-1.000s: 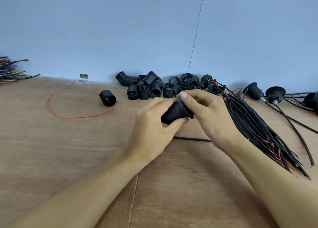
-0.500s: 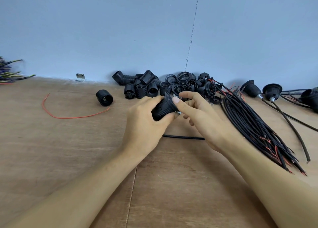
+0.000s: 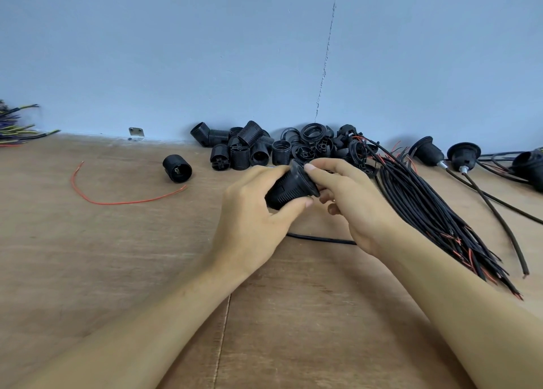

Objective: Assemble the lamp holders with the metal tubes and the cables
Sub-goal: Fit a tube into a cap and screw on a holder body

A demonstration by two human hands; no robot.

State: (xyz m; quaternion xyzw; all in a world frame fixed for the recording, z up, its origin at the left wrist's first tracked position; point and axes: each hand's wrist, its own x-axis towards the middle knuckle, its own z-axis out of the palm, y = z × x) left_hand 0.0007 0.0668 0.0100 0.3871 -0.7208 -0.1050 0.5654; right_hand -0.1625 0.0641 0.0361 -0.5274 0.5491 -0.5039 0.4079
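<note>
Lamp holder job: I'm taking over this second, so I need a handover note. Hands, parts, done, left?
Left hand grips the lamp holder by its ribbed body; right hand pinches its flared rim.
Loose holder parts are piled by the wall; cable bundle lies right of the hands; one black cable lies beneath them.
Done: cabled holders at far right.
Left: finish the held one, then the pile.

A small metal bracket [image 3: 136, 132] sits where the brown wooden worktop [image 3: 88, 256] meets the pale blue wall [image 3: 176, 50]. Well right of the bracket, a thin crack [image 3: 324, 65] runs up the wall. Below the bracket a loose red wire [image 3: 117, 203] lies curved on the worktop. Far left of the bracket, yellow and dark wire ends [image 3: 17, 130] reach in from the edge.
</note>
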